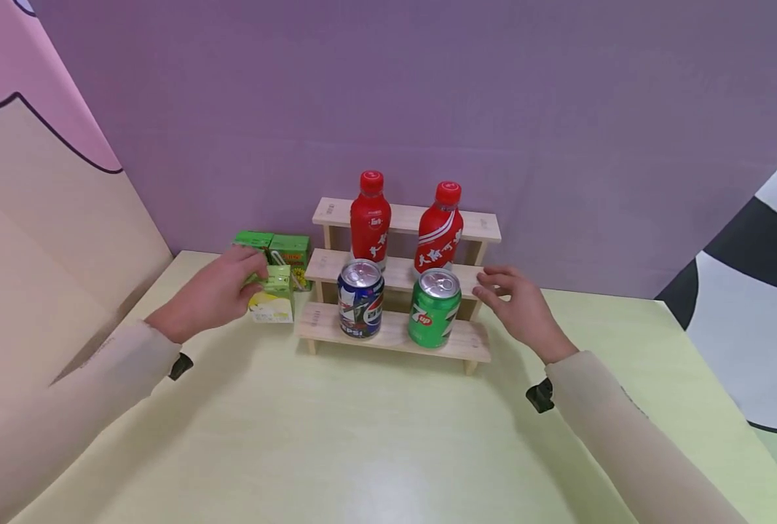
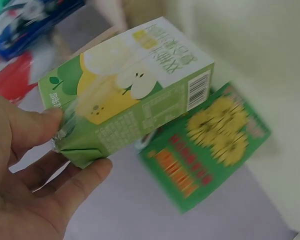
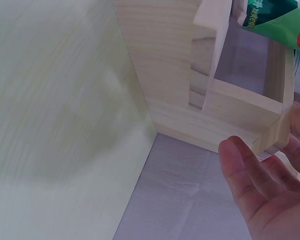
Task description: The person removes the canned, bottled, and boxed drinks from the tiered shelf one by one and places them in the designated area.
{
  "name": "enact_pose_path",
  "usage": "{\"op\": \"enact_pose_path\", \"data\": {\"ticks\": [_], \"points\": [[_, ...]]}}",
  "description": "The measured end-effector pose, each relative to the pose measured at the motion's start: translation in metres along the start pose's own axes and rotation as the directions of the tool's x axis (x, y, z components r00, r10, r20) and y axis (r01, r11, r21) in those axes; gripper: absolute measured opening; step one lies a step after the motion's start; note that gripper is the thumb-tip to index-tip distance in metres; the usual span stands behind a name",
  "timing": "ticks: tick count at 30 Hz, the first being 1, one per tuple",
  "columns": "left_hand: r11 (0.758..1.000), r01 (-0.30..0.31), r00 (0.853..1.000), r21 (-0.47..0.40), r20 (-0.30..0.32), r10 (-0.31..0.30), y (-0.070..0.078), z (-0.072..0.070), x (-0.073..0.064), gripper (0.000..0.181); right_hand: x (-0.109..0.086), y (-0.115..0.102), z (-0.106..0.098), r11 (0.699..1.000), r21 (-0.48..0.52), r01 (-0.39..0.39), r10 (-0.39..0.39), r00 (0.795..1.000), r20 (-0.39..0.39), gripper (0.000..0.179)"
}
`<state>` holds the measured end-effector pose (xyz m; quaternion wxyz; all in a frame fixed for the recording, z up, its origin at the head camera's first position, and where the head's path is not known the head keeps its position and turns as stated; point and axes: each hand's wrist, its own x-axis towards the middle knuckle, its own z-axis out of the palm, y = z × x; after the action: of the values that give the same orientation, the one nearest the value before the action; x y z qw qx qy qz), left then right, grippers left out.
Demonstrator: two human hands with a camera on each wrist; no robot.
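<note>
My left hand (image 1: 221, 287) pinches one end of a green and white juice carton (image 2: 135, 85), thumb on one side and fingers on the other. Pear-like fruit is printed on it, and clear wrap shows near my thumb. Just behind it are green drink cartons (image 1: 290, 247), one with yellow flowers and a straw on its side. At the right end of a three-step wooden stand (image 1: 397, 273), my right hand (image 1: 522, 309) holds the middle shelf's end between thumb and fingers. Whether the held carton touches the table is hard to tell.
Two red bottles (image 1: 371, 218) stand upright towards the back of the stand. On its lowest step are a blue Pepsi can (image 1: 360, 302) and a green 7up can (image 1: 434, 309). The pale table (image 1: 362, 422) meets a purple backdrop (image 1: 427, 94) behind the stand.
</note>
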<state>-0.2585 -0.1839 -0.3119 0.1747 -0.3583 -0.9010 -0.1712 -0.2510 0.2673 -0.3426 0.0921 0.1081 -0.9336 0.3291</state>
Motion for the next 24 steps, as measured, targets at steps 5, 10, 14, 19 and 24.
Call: {"op": "enact_pose_path", "data": {"ticks": [5, 10, 14, 19, 24], "points": [[0.998, 0.064, 0.998, -0.022, 0.026, -0.063, -0.008, 0.020, 0.001, 0.022, 0.001, 0.001, 0.002, 1.000, 0.006, -0.003, 0.003, 1.000, -0.002, 0.038], [0.987, 0.158, 0.986, 0.014, 0.045, -0.158, -0.011, 0.029, 0.002, 0.022, 0.001, 0.000, 0.001, 1.000, 0.002, -0.010, 0.010, 1.000, 0.005, 0.039], [0.992, 0.097, 0.995, 0.077, -0.007, -0.097, -0.014, 0.037, 0.005, 0.034, 0.000, -0.001, 0.000, 1.000, 0.002, -0.010, 0.010, 1.000, -0.005, 0.039], [0.991, 0.025, 0.998, 0.133, -0.067, -0.016, -0.021, 0.045, 0.013, 0.040, 0.002, -0.001, 0.000, 1.000, 0.006, 0.001, -0.001, 1.000, -0.019, 0.038], [0.989, 0.011, 0.999, 0.145, -0.054, -0.003, -0.027, 0.050, 0.024, 0.039, 0.001, -0.001, 0.000, 1.000, 0.005, -0.006, 0.006, 1.000, -0.010, 0.038]]}}
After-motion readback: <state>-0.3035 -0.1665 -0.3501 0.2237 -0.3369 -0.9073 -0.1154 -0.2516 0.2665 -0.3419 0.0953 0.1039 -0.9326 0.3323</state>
